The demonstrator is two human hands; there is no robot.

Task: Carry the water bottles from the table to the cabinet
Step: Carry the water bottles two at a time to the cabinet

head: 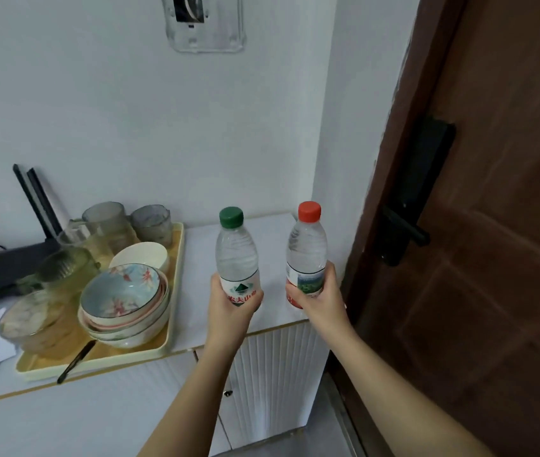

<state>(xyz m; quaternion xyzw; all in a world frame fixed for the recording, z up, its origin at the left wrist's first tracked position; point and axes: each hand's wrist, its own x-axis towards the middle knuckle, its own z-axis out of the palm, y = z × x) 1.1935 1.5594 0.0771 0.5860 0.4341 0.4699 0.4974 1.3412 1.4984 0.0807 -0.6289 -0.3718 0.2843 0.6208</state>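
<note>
We've got both bottles upright over the right end of the white cabinet (271, 232), next to the tray (176, 275) of bowls. Our left hand (232, 311) has its fingers curled round the green-capped bottle (236, 255), and our right hand (319, 301) has its fingers round the red-capped bottle (306, 245).

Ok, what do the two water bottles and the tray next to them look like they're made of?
The green-capped bottle and red-capped bottle: clear thin plastic, going by the ribbed see-through walls and opaque screw caps. The tray: pale, smooth, matte rim with a wood-look floor, probably plastic or melamine; can't say for sure.
</note>
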